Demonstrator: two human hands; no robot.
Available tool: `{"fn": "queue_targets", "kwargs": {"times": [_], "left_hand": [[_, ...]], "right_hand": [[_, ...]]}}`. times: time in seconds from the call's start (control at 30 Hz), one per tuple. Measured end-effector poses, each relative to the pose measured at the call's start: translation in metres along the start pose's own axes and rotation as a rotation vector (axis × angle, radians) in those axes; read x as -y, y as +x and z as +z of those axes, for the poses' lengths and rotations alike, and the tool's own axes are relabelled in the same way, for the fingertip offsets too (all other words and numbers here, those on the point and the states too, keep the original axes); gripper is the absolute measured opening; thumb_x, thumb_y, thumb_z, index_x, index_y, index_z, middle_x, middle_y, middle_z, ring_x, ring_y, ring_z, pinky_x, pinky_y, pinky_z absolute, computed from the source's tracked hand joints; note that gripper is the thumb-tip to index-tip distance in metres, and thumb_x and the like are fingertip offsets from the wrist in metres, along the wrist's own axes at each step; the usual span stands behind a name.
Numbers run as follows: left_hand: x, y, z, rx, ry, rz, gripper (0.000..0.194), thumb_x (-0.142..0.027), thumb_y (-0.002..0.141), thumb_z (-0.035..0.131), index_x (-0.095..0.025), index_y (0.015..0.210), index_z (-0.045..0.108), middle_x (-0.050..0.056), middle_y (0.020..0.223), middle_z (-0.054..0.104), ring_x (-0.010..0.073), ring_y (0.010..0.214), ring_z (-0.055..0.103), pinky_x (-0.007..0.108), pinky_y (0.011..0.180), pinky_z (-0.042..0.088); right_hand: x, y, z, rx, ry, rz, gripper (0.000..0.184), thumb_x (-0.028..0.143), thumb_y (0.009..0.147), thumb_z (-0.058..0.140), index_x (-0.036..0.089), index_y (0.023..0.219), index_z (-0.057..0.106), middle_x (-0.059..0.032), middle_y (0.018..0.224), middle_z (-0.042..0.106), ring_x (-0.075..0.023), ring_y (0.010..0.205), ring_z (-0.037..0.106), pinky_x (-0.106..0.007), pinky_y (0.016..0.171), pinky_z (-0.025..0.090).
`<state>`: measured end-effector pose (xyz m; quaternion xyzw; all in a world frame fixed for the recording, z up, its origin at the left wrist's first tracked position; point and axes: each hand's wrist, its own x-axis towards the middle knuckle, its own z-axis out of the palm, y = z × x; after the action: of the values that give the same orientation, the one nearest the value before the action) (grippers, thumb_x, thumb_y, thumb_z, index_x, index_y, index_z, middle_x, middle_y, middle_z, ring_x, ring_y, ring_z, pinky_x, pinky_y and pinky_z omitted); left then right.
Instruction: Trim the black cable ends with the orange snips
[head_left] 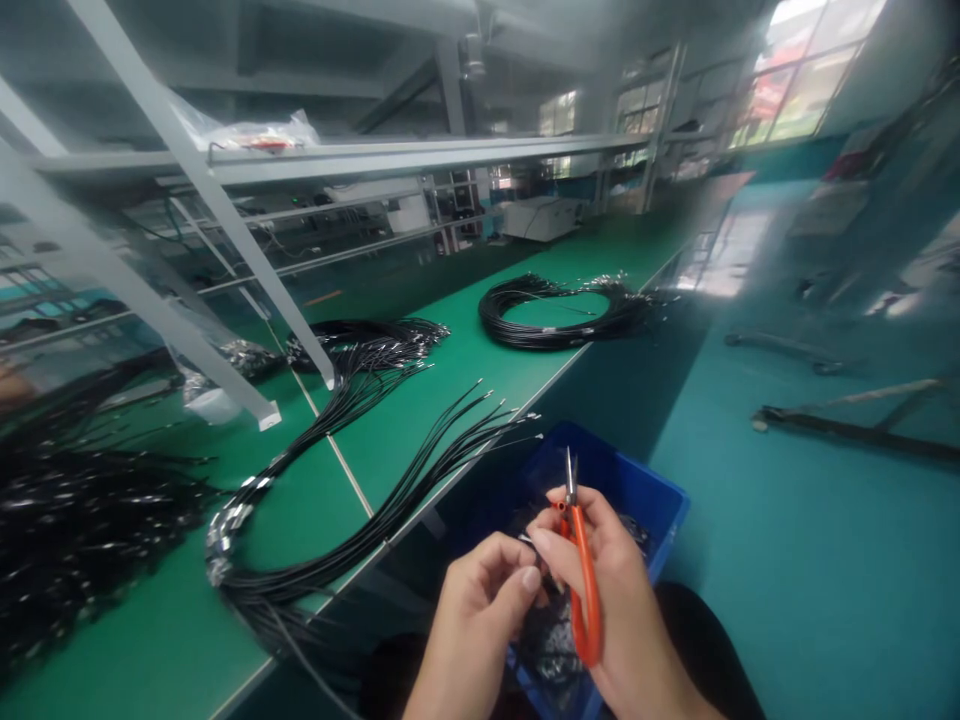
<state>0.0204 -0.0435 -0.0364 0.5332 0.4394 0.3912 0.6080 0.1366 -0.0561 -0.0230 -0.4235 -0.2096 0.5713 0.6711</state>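
Note:
My right hand point(611, 575) is wrapped around orange-handled scissors point(587, 590), whose narrow metal tips point up and away from me. Close beside it, my left hand point(484, 605) is closed in a pinch near the right fingertips. Something small and partly pale shows between the two hands, too hidden to name. Both hands are over a blue bin point(652, 495) that holds small dark and clear pieces. Left of them, a bundle of black cables point(352, 555) curves in a U on the green bench point(420, 400), its ends near the edge.
A coiled bundle of black cables point(517, 325) lies farther along the bench. More black cables point(82, 530) are heaped at the left. A white slanted post point(217, 210) and a shelf point(420, 155) stand over the bench. Dark metal legs point(855, 430) rest on the floor at right.

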Motion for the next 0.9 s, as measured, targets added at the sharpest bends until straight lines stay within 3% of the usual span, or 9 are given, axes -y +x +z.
{"fn": "queue_targets", "kwargs": {"times": [0.17, 0.37, 0.57, 0.9], "left_hand": [[0.000, 0.001, 0.002, -0.059, -0.072, -0.033, 0.029, -0.040, 0.071, 0.067, -0.013, 0.069, 0.057, 0.001, 0.056, 0.058, 0.0061, 0.041, 0.039, 0.017, 0.040, 0.030], [-0.008, -0.002, 0.003, -0.071, -0.021, -0.024, 0.024, -0.034, 0.074, 0.065, -0.014, 0.068, 0.055, 0.000, 0.058, 0.056, 0.0069, 0.045, 0.037, 0.018, 0.043, 0.030], [-0.005, -0.001, 0.002, -0.008, 0.026, -0.005, 0.025, -0.035, 0.075, 0.063, -0.014, 0.067, 0.053, -0.001, 0.058, 0.054, 0.0071, 0.046, 0.038, 0.017, 0.042, 0.030], [-0.002, -0.001, 0.002, -0.036, -0.122, -0.054, 0.027, -0.037, 0.069, 0.069, -0.014, 0.066, 0.056, 0.000, 0.055, 0.057, 0.0065, 0.042, 0.039, 0.016, 0.040, 0.031]], "right_hand": [[-0.007, 0.001, -0.009, 0.009, -0.005, 0.012, 0.032, 0.017, 0.068, 0.070, 0.021, 0.095, 0.051, 0.0031, 0.070, 0.062, -0.0087, 0.049, 0.048, -0.020, 0.047, 0.039], [-0.003, 0.003, -0.019, -0.011, -0.170, -0.158, 0.033, 0.026, 0.071, 0.072, 0.024, 0.098, 0.052, -0.0005, 0.084, 0.066, -0.0164, 0.077, 0.059, -0.026, 0.067, 0.047], [0.002, 0.006, -0.010, 0.069, -0.175, -0.078, 0.032, 0.025, 0.070, 0.073, 0.023, 0.095, 0.054, 0.0010, 0.076, 0.066, -0.0166, 0.072, 0.061, -0.025, 0.061, 0.048], [-0.003, 0.003, -0.011, 0.027, -0.162, -0.081, 0.030, 0.017, 0.065, 0.073, 0.023, 0.090, 0.056, 0.0030, 0.068, 0.064, -0.0146, 0.059, 0.060, -0.021, 0.050, 0.047]]}}
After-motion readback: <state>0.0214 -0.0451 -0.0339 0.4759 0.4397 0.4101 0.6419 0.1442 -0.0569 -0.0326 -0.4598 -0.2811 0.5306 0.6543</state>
